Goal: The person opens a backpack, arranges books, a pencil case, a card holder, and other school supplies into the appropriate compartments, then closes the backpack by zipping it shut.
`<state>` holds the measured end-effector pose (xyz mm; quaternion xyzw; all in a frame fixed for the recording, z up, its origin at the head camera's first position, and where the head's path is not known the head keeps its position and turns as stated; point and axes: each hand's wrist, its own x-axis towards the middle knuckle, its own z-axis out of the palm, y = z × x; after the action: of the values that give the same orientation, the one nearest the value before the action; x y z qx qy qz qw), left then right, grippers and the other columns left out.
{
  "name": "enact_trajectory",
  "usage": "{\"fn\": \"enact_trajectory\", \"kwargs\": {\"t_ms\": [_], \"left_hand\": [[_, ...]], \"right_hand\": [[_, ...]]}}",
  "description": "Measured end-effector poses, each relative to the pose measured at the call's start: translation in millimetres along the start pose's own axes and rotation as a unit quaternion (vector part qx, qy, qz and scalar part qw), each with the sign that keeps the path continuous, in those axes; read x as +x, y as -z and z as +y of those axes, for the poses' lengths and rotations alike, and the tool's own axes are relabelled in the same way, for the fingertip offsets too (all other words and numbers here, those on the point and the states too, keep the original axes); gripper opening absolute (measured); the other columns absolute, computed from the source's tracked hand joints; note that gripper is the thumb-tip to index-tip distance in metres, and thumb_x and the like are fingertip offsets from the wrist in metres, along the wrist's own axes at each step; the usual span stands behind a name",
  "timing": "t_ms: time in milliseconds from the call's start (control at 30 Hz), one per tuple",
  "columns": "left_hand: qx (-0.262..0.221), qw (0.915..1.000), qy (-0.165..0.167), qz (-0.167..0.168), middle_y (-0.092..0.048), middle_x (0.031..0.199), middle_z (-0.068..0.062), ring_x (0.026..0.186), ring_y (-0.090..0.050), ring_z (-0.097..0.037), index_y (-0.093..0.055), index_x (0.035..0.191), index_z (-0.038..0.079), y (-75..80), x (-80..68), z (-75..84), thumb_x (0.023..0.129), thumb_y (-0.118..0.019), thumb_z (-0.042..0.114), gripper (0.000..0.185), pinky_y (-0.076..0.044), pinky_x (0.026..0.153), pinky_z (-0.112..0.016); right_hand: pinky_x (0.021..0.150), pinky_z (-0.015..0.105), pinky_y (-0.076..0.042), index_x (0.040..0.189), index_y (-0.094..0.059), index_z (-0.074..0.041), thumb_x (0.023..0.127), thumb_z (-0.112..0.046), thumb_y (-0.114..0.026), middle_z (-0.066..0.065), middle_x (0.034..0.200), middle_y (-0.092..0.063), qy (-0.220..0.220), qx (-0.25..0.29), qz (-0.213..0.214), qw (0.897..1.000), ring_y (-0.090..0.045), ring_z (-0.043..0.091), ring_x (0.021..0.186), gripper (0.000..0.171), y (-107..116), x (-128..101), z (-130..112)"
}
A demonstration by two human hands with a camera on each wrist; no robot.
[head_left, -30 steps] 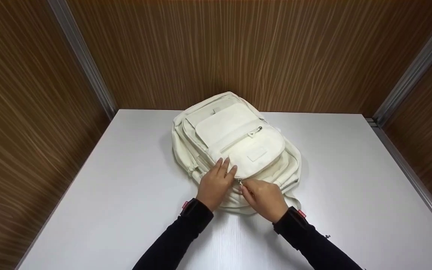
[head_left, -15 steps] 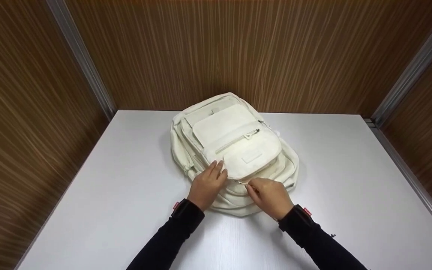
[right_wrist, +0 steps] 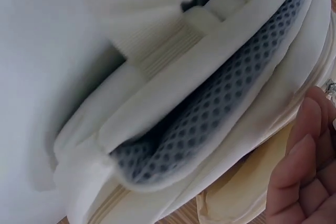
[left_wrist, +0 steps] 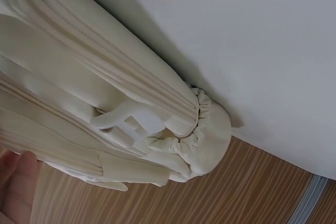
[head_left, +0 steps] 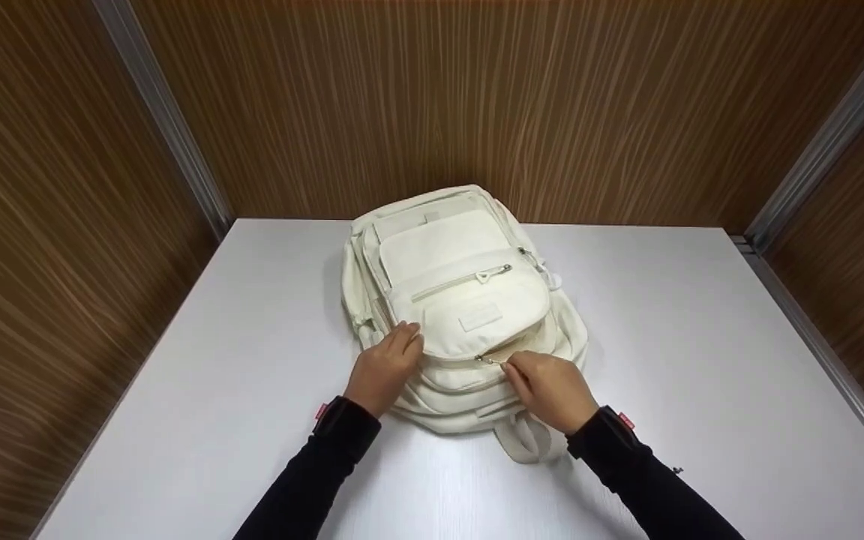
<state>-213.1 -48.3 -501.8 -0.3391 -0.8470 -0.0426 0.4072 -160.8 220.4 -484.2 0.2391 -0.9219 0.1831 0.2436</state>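
Observation:
A cream backpack (head_left: 447,255) lies on its back on the white table, its front pocket facing up. My left hand (head_left: 387,367) grips the lower left edge of that pocket, fingers on top; in the left wrist view, part of the hand (left_wrist: 21,184) meets the pocket's edge. With curled fingers, my right hand (head_left: 550,386) pinches the zipper pull (head_left: 490,361) at the pocket's bottom edge. Right of the slider the pocket gapes, and a yellowish lining (right_wrist: 236,184) shows in the right wrist view. The right fingertips partly hide the pull.
A shoulder strap (head_left: 526,439) sticks out below the bag, and grey mesh padding (right_wrist: 210,103) shows at its side. A second, triangular zipper pull (head_left: 486,276) lies higher on the front. Wood-grain panels (head_left: 432,105) enclose the white table (head_left: 237,360) at the back and sides.
The backpack has turned, its lower end swinging left, and a strap has come into view beneath it. My left hand has moved left with it; my right hand has shifted slightly right, still pinching the pull.

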Motion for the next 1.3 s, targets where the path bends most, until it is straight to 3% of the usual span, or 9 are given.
{"fn": "enact_trajectory", "kwargs": {"t_ms": [233,500,733,933,1033,1133,1300], "left_hand": [[-0.050,0.9987,0.003,-0.002,-0.066,0.111,-0.007,0.092,-0.071,-0.021,-0.066,0.100,0.006,4.9,-13.4,-25.1,0.078,-0.074,0.000,0.024,-0.057,0.063,-0.021],[-0.025,0.9991,0.024,0.024,-0.070,0.108,-0.007,0.098,-0.070,-0.021,-0.070,0.098,0.007,10.1,-25.5,-55.0,0.075,-0.075,-0.005,0.026,-0.059,0.070,-0.027],[-0.024,0.9978,0.058,0.020,-0.069,0.116,-0.011,0.104,-0.069,-0.027,-0.070,0.102,0.005,9.6,-21.2,-55.6,0.080,-0.070,-0.003,0.024,-0.059,0.078,-0.033],[0.004,0.9951,0.098,0.009,-0.062,0.130,-0.013,0.115,-0.064,-0.033,-0.064,0.120,0.009,12.3,1.0,-28.7,0.084,-0.064,-0.003,0.038,-0.056,0.092,-0.038],[-0.014,0.9966,0.081,0.012,-0.065,0.127,-0.013,0.116,-0.063,-0.033,-0.065,0.118,0.009,15.2,16.8,-0.4,0.083,-0.065,0.003,0.036,-0.054,0.095,-0.039],[-0.030,0.9985,0.043,0.010,-0.068,0.120,-0.010,0.113,-0.065,-0.029,-0.069,0.110,0.010,15.1,32.0,31.5,0.085,-0.067,0.011,0.025,-0.055,0.094,-0.036],[0.000,0.9994,0.013,-0.032,-0.067,0.104,-0.002,0.095,-0.064,-0.019,-0.071,0.099,0.013,7.6,49.0,72.0,0.082,-0.073,0.022,0.020,-0.055,0.078,-0.026]], "right_hand": [[0.052,0.026,-0.038,0.075,-0.058,-0.015,0.092,-0.012,-0.065,-0.009,0.062,-0.047,-0.024,-0.003,-0.013,1.000,-0.040,0.006,0.055,0.019,5.9,-1.1,13.2],[0.052,0.025,-0.037,0.075,-0.060,-0.014,0.092,-0.011,-0.066,-0.008,0.062,-0.048,-0.047,-0.003,-0.005,0.999,-0.042,0.007,0.055,0.018,10.1,-4.3,24.3],[0.053,0.023,-0.037,0.075,-0.062,-0.014,0.091,-0.012,-0.066,-0.009,0.063,-0.050,-0.054,0.010,-0.009,0.998,-0.042,0.006,0.055,0.017,11.1,-4.1,20.1],[0.050,0.020,-0.030,0.067,-0.054,-0.017,0.090,-0.012,-0.067,-0.013,0.059,-0.040,-0.039,0.021,-0.008,0.999,-0.035,0.001,0.053,0.027,13.3,-4.2,16.4],[0.050,0.019,-0.029,0.067,-0.054,-0.019,0.090,-0.013,-0.067,-0.015,0.059,-0.038,-0.033,0.026,-0.013,0.999,-0.034,-0.001,0.052,0.027,11.9,-5.9,14.5],[0.049,0.018,-0.029,0.066,-0.054,-0.019,0.090,-0.013,-0.067,-0.015,0.059,-0.038,-0.030,0.029,-0.013,0.999,-0.034,-0.001,0.052,0.028,11.3,-6.2,12.7],[0.049,0.019,-0.030,0.065,-0.053,-0.019,0.089,-0.012,-0.068,-0.014,0.059,-0.040,-0.031,0.031,-0.007,0.999,-0.035,0.000,0.052,0.029,11.1,-4.4,9.9]]}}
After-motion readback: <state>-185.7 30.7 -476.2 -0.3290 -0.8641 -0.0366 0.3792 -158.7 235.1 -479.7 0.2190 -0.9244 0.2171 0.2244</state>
